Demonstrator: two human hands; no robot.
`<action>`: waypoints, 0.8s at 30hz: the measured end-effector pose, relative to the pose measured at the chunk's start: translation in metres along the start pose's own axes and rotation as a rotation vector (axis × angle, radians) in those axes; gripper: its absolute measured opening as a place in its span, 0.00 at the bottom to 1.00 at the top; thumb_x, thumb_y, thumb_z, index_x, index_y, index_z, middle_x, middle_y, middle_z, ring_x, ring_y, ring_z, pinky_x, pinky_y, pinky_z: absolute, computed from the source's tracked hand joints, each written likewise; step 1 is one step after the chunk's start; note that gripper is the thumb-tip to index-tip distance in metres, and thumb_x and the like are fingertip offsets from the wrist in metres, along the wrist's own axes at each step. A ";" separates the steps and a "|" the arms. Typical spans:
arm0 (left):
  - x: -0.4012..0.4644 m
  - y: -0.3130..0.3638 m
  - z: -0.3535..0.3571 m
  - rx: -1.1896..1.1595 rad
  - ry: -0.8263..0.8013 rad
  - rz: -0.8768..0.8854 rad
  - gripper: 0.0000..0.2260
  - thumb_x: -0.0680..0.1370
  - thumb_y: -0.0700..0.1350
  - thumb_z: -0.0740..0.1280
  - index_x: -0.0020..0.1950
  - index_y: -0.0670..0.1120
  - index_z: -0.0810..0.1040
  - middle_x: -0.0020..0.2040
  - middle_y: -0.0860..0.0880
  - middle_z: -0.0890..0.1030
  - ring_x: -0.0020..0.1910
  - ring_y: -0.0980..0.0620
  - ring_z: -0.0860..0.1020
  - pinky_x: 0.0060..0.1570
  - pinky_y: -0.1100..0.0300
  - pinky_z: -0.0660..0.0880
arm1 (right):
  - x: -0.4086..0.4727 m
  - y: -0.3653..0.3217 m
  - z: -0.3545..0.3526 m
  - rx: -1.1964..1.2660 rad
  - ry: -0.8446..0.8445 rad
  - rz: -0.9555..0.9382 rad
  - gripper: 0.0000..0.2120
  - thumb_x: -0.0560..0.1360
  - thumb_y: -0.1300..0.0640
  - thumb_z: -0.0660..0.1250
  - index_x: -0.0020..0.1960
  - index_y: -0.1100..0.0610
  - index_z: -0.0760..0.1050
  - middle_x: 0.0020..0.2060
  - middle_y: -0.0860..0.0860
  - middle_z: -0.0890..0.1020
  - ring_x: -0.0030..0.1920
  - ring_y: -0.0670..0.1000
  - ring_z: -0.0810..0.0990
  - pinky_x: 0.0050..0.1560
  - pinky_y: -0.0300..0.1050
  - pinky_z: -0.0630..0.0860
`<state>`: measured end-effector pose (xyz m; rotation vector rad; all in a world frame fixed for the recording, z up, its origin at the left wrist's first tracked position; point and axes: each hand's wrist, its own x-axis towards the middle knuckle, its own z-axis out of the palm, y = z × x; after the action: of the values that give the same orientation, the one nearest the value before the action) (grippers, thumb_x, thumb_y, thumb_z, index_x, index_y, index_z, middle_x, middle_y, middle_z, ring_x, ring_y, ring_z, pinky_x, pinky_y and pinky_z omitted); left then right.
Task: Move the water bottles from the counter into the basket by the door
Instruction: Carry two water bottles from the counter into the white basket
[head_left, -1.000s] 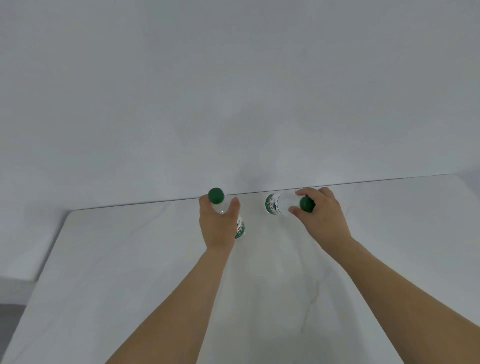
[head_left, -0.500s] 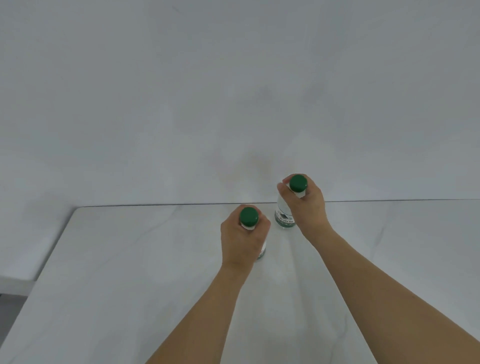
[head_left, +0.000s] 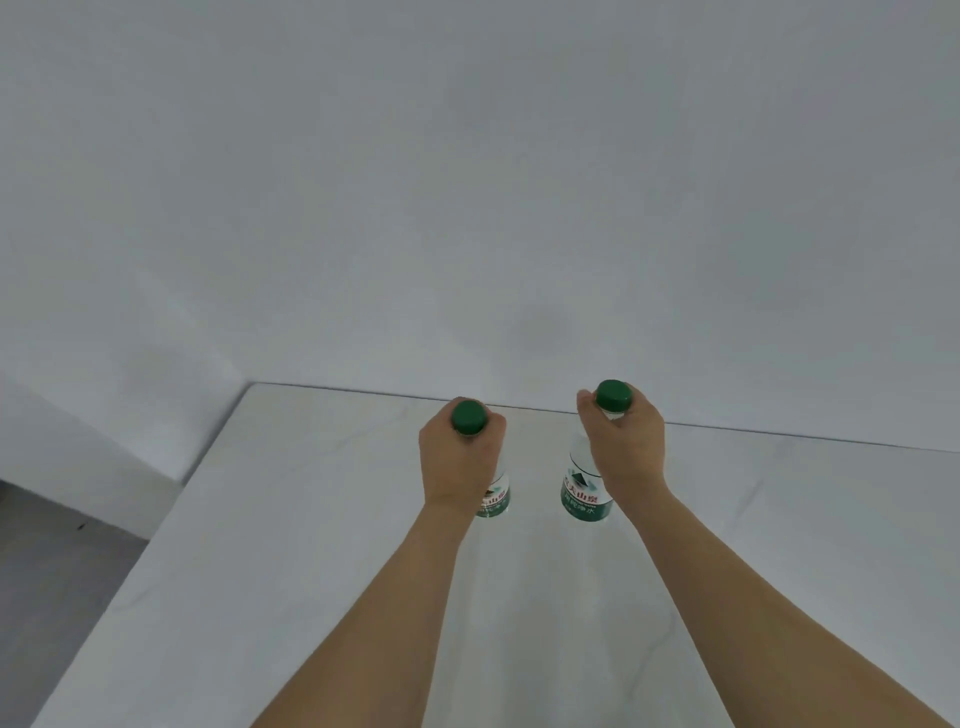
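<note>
Two clear water bottles with green caps and green-and-white labels stand upright over the white counter (head_left: 322, 571). My left hand (head_left: 457, 462) grips the neck of the left bottle (head_left: 493, 506), hiding most of it. My right hand (head_left: 626, 447) grips the neck of the right bottle (head_left: 584, 493), just under its cap. Whether the bottle bases touch the counter I cannot tell. No basket or door is in view.
A plain white wall (head_left: 467, 182) rises right behind the counter. The counter's left edge drops to a grey floor (head_left: 47, 597) at the lower left, beside a low white ledge (head_left: 104, 452).
The right bottle went from tilted to upright in my right hand. Both hands with their bottles now sit farther right and lower in view, and the counter's left corner has moved inward.
</note>
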<state>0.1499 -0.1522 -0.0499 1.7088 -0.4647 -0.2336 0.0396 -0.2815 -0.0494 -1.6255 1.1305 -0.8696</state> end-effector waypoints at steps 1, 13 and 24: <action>-0.004 0.009 -0.011 0.006 0.012 -0.005 0.11 0.67 0.45 0.66 0.31 0.46 0.65 0.26 0.56 0.63 0.28 0.54 0.62 0.27 0.65 0.61 | -0.009 -0.011 0.002 -0.005 -0.029 -0.022 0.14 0.70 0.49 0.67 0.33 0.56 0.68 0.25 0.45 0.69 0.26 0.44 0.65 0.30 0.41 0.66; -0.048 0.088 -0.236 -0.012 0.418 -0.048 0.12 0.67 0.45 0.67 0.33 0.41 0.66 0.28 0.52 0.64 0.29 0.54 0.61 0.31 0.59 0.61 | -0.146 -0.158 0.084 0.036 -0.425 -0.274 0.12 0.66 0.56 0.65 0.32 0.58 0.62 0.26 0.48 0.65 0.28 0.47 0.61 0.30 0.42 0.62; -0.210 0.127 -0.499 0.169 0.970 -0.047 0.12 0.69 0.41 0.68 0.31 0.44 0.65 0.29 0.48 0.63 0.31 0.51 0.61 0.31 0.57 0.60 | -0.413 -0.267 0.209 0.213 -1.016 -0.478 0.11 0.66 0.56 0.65 0.32 0.59 0.65 0.27 0.50 0.68 0.30 0.49 0.65 0.32 0.43 0.64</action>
<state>0.1420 0.3672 0.1488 1.7719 0.2844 0.6051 0.1703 0.2066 0.1254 -1.8180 -0.0548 -0.3069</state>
